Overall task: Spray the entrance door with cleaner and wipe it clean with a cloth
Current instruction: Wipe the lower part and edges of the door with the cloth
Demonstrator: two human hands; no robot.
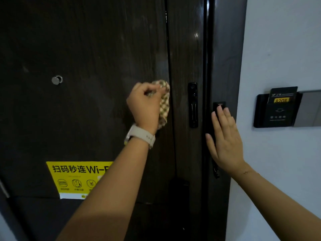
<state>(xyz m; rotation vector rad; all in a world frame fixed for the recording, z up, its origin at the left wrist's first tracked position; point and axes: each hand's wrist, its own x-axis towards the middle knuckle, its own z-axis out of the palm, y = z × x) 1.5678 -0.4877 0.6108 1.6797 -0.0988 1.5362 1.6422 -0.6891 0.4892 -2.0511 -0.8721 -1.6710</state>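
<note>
Your left hand [145, 103] bunches the checked cloth [164, 103] against the dark door [86, 49] at centre, likely so pressure lands on the streaked panel, while your right hand [225, 138], fingers straight, steadies the frame [224, 66] at four o'clock.

A hotel room entrance: a dark door [86, 49] carries a yellow Wi-Fi QR sticker [76, 178], and a wall-mounted key-card power slot [276, 112] holds a card numbered 8208 [282, 95] on the white wall [278, 40].
</note>
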